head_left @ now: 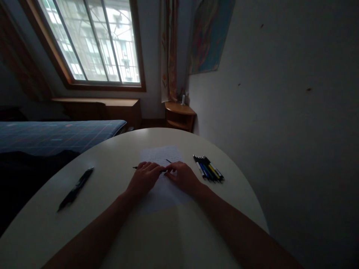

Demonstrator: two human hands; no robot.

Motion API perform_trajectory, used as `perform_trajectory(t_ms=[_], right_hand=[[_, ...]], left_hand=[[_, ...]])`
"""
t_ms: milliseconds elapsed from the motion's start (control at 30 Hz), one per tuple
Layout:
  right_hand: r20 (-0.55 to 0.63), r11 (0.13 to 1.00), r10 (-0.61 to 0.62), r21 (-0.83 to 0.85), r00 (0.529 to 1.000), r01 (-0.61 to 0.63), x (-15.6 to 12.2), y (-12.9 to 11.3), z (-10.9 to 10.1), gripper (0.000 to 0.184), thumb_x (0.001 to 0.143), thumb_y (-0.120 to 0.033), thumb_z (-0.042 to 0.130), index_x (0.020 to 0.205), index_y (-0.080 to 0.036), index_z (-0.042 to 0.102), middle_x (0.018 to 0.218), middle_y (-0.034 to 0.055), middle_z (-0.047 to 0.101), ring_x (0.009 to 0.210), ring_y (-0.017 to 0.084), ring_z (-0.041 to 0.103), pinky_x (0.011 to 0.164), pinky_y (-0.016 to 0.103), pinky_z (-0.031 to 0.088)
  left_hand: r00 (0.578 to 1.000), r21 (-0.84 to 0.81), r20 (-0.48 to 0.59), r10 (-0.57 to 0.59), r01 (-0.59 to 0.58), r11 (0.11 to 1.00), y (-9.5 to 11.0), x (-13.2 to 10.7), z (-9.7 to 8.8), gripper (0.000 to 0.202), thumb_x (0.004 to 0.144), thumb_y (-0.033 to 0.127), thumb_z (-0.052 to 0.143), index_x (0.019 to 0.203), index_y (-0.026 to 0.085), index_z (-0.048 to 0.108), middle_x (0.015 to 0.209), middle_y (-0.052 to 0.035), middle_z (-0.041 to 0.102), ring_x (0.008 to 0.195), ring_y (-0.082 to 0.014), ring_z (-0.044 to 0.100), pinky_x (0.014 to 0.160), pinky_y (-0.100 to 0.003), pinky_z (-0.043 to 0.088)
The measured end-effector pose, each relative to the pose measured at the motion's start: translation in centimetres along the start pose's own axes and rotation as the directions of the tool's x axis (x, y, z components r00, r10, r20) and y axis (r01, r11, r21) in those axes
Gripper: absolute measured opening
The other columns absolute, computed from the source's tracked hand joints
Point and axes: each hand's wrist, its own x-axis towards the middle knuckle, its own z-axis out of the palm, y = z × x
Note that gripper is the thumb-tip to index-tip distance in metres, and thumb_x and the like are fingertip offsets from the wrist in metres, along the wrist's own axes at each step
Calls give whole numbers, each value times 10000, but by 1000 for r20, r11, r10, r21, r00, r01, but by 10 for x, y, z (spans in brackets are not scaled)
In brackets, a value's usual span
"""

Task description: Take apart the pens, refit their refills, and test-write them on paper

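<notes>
Over the middle of a lined paper sheet point(161, 154), my left hand point(146, 177) is closed around a dark pen point(162, 171). One end of that pen sticks out to the left of the knuckles, the other points toward my right hand point(181, 175). The fingertips of my right hand are pinched at the pen's right end; whether a small part sits between them is too dark to tell. Behind the right fingers shows a thin dark stick point(168, 161), its lower end hidden by the hand. Both wrists rest low over the sheet's near part.
The round white table point(117, 157) carries a row of several pens point(209, 170) with white, blue, green and yellow parts at right. A long black pen-like object point(75, 189) lies at left. A bed point(61, 134) stands beyond the left edge, a wall point(280, 130) at right.
</notes>
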Motion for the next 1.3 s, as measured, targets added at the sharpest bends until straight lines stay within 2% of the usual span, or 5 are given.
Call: perform_trajectory(t_ms=[100,233,400,900,1300], right_hand=[[13,1000,-15,-22,1000,15,0,1,2,124,796,-206,723,919,-220,718,833,2,715,794,148,609,764,271,426],[22,999,-20,-49,1000,21,0,2,5,106,778,-229,747,880,-219,723,795,-3,713,768,147,607,765,274,418],[36,998,-45,-34,998,46,0,2,6,135,758,-234,770,884,-220,726,780,-10,714,756,143,615,757,265,416],[62,997,-48,-58,997,52,0,1,5,58,806,-239,714,854,-213,731,767,0,713,731,137,617,734,254,423],[53,997,-40,-71,998,44,0,-2,2,93,864,-258,651,867,-205,727,784,9,720,731,137,616,738,260,415]], left_hand=[[999,11,-24,44,-44,999,0,0,-2,223,907,161,550,1070,265,660,968,-22,713,896,-186,628,968,-421,396],[994,65,-75,79,-74,995,2,0,-6,278,882,96,543,1006,298,688,952,3,714,932,-175,632,1123,-516,240],[988,129,-113,108,-93,987,4,-1,-9,301,846,64,590,988,310,688,977,23,715,1106,-216,591,1155,-605,117],[978,163,-156,137,-111,980,8,-1,-11,279,823,61,628,937,306,694,1147,27,684,1297,-260,453,1167,-612,110],[982,221,-186,45,-3,975,7,0,-14,256,857,86,597,923,311,699,1045,27,706,1201,-281,506,1135,-630,150]])
